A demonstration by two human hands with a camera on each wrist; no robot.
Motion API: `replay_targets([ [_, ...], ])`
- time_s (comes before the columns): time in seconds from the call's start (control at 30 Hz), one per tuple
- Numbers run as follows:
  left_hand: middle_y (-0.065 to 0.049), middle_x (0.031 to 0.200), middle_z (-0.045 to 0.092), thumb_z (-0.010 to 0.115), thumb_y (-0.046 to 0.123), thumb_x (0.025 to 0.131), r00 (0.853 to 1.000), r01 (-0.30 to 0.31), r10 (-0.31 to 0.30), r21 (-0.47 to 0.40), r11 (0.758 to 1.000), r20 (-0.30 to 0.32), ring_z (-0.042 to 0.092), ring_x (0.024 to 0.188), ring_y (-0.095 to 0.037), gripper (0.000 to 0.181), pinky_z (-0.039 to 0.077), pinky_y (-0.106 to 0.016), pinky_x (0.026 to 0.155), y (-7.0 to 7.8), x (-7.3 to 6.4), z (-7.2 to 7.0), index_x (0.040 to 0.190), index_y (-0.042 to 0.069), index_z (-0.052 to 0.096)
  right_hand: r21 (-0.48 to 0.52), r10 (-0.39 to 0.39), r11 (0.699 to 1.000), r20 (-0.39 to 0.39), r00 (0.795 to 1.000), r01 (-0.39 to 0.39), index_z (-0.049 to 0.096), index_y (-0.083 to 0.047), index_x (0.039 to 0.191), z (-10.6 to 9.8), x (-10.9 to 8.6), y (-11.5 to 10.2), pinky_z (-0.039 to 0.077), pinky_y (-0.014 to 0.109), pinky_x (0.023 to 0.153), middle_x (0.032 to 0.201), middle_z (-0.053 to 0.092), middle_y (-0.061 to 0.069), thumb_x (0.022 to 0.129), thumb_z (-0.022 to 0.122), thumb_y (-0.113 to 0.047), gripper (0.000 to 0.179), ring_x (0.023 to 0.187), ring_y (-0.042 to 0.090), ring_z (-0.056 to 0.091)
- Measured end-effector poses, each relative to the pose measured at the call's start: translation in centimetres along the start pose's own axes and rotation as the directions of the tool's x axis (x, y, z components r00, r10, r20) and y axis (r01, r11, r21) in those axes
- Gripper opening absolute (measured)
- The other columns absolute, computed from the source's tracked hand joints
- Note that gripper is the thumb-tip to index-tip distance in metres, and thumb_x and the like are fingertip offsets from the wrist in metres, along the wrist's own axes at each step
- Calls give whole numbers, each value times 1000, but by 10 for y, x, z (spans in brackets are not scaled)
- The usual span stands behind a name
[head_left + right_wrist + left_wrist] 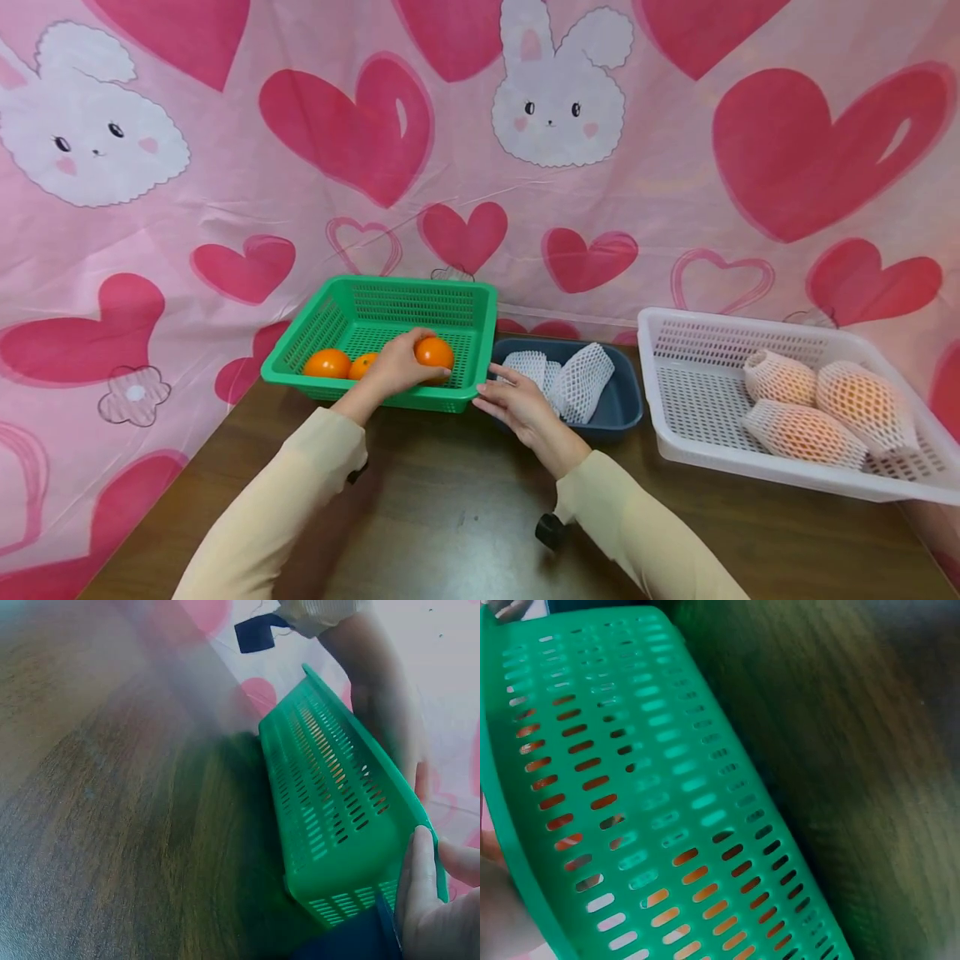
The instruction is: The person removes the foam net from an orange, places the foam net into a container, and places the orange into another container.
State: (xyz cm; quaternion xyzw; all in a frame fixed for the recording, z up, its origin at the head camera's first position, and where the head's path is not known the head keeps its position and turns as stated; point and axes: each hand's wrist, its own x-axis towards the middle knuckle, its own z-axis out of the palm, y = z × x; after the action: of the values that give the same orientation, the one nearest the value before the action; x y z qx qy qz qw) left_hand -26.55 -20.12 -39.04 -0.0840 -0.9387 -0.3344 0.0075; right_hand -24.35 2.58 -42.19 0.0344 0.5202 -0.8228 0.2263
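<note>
In the head view my left hand reaches over the near rim of a green plastic basket and grips an orange by its right end. Two more oranges, one at the left and one partly behind the hand, lie in the basket. My right hand holds the basket's near right corner, with fingers and thumb on either side of the rim in the right wrist view. Through the slotted wall, the left wrist view shows patches of orange.
A dark grey bin with white foam net sleeves stands right of the green basket. Farther right, a white basket holds three fruits in foam nets. A pink heart-print cloth hangs behind the wooden table.
</note>
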Motion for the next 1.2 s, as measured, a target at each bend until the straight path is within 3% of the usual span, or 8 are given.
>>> replay_targets([
  [0.23,-20,124,63,84,29,86,998,17,-24,110,994,66,60,100,-34,70,54,-48,87,0,12,2,140,-2,53,5,-13,1000,-14,1000,13,35,4,155,1,1,2,46,46,100,144,46,31,103,53,7,55,89,15,68],
  [0.47,-20,121,63,82,30,86,987,37,-64,186,982,146,60,97,-32,69,54,-46,86,2,13,2,140,-2,53,-1,-18,1000,-17,1000,18,36,4,155,2,2,3,48,45,98,143,47,31,102,53,8,56,90,15,68],
  [0.67,-20,122,63,82,29,86,980,36,-75,202,979,186,60,97,-32,67,53,-45,86,-1,15,1,139,-2,54,0,-24,1000,-14,1000,24,35,5,155,2,3,2,46,47,100,142,48,32,102,53,9,56,91,16,68],
  [0.87,-20,127,62,80,27,88,965,82,-128,199,977,227,59,101,-33,67,52,-46,91,-4,17,2,141,-1,53,-1,-15,1000,-17,1000,15,36,4,155,1,1,2,48,46,99,141,50,31,102,53,8,55,92,16,68],
  [1.2,-25,133,57,77,20,89,954,116,-166,200,973,251,57,109,-37,67,49,-49,97,-2,14,-7,143,-8,47,0,-19,1000,-22,1000,19,36,4,155,2,1,3,49,45,98,138,51,30,102,53,9,55,91,15,67],
])
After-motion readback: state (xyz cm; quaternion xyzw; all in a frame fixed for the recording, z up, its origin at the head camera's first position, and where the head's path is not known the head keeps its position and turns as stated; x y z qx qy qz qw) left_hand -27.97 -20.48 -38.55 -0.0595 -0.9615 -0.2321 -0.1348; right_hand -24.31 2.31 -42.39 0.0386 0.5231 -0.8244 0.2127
